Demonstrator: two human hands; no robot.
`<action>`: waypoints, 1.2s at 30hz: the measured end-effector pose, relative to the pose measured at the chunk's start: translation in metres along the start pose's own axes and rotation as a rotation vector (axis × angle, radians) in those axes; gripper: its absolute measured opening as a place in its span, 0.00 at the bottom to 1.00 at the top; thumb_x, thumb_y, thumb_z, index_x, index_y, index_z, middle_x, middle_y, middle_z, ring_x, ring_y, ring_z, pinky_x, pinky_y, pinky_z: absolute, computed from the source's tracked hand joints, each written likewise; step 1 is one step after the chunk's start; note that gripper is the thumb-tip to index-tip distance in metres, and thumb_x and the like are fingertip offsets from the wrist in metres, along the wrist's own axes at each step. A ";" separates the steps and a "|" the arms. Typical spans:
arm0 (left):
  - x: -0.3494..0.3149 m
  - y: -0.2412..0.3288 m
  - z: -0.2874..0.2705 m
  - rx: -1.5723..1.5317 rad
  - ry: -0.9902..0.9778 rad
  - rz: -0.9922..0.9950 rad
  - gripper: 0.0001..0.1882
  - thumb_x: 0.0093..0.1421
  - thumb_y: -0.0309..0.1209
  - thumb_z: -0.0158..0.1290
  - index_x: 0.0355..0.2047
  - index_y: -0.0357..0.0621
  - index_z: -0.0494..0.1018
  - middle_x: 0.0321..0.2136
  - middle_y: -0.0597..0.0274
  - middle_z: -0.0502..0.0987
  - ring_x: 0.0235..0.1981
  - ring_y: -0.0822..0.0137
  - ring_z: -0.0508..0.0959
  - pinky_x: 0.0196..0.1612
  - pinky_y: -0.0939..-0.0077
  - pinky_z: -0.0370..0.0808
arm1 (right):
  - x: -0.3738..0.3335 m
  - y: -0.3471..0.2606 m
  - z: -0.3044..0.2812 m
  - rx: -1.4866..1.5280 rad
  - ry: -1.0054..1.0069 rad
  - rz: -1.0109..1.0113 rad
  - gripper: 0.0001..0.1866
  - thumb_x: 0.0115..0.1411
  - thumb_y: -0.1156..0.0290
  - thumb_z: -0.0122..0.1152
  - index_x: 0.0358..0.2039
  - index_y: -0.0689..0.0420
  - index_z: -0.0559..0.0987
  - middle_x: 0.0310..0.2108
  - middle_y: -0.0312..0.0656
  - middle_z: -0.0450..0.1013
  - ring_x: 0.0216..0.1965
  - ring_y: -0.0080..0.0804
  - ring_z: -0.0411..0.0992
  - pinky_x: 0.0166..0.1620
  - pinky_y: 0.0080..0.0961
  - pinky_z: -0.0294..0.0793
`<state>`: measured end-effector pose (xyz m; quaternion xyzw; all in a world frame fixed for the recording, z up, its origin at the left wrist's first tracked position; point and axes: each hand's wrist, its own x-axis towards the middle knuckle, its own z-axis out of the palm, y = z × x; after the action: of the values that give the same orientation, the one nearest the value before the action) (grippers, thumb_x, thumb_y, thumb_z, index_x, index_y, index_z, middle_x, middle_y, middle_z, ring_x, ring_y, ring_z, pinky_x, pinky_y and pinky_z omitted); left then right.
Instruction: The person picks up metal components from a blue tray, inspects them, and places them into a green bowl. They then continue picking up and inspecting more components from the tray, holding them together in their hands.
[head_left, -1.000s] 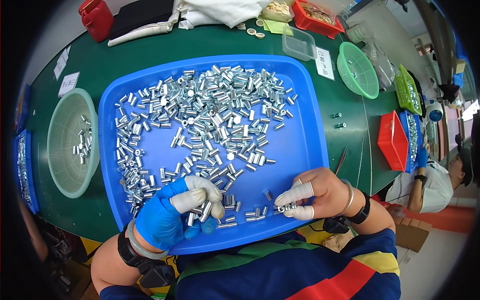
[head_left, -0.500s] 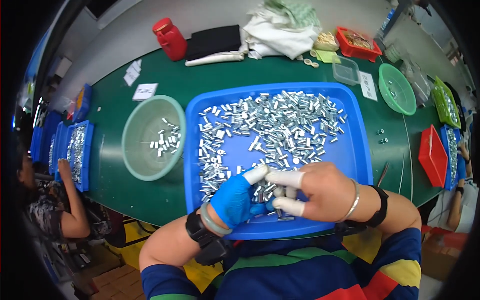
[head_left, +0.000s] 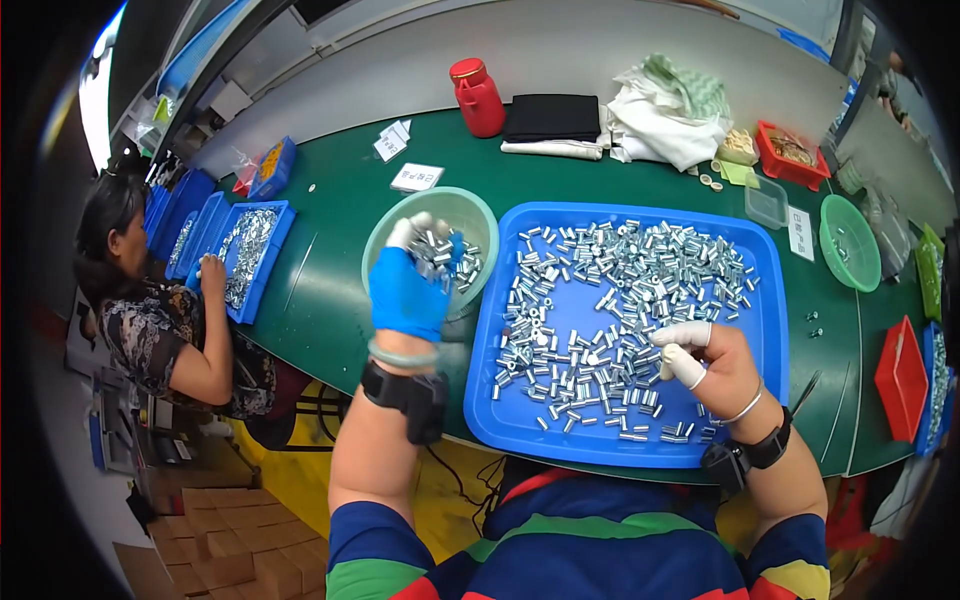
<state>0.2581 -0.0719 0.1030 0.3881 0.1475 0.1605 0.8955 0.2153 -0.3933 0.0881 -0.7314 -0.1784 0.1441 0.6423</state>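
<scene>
A large blue tray (head_left: pixel 770 400) in front of me holds several small shiny metal sleeves (head_left: pixel 620 270), spread mostly over its far half. My left hand (head_left: pixel 408 290), in a blue glove with white finger cots, hovers over a pale green bowl (head_left: pixel 385 245) left of the tray. Its fingers curl around a few sleeves above the ones lying in the bowl. My right hand (head_left: pixel 712 365), with white cots on thumb and forefinger, rests on the tray's near right part. Those two fingertips are slightly apart and touch loose sleeves.
A co-worker (head_left: pixel 150 320) sits at the left end, a hand in a smaller blue tray (head_left: pixel 255 270) of parts. At the back stand a red bottle (head_left: pixel 478 97), black cloth (head_left: pixel 552 118) and white cloth (head_left: pixel 665 120). A green bowl (head_left: pixel 850 245), clear box (head_left: pixel 766 200) and red bins (head_left: pixel 900 378) lie right.
My left hand has lifted from the tray's near edge and moved left over the green bowl, carrying sleeves. My right hand stayed on the tray. My head turned left, bringing the co-worker into view.
</scene>
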 end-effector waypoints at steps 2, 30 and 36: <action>0.024 0.014 -0.029 0.047 -0.006 0.034 0.13 0.60 0.36 0.46 0.36 0.37 0.72 0.33 0.53 0.75 0.36 0.63 0.75 0.41 0.73 0.72 | -0.001 -0.003 -0.002 0.001 0.000 -0.011 0.09 0.56 0.77 0.55 0.38 0.62 0.76 0.23 0.34 0.72 0.25 0.17 0.70 0.30 0.14 0.69; -0.093 -0.081 0.062 1.676 -1.415 0.318 0.10 0.45 0.30 0.59 0.30 0.45 0.74 0.26 0.59 0.72 0.30 0.57 0.73 0.32 0.68 0.71 | 0.003 0.008 -0.030 -0.098 -0.022 -0.056 0.07 0.54 0.72 0.57 0.33 0.58 0.78 0.21 0.36 0.72 0.22 0.23 0.70 0.25 0.19 0.66; -0.094 -0.087 0.056 1.767 -1.375 0.429 0.10 0.45 0.31 0.59 0.28 0.47 0.74 0.26 0.59 0.72 0.29 0.58 0.72 0.31 0.68 0.70 | 0.002 0.011 -0.031 -0.805 -0.340 0.004 0.09 0.46 0.70 0.61 0.29 0.57 0.78 0.18 0.43 0.71 0.22 0.38 0.71 0.27 0.32 0.69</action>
<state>0.2096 -0.2022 0.0886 0.9060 -0.3824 -0.0962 0.1541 0.2318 -0.4210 0.0811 -0.8896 -0.3221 0.1827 0.2674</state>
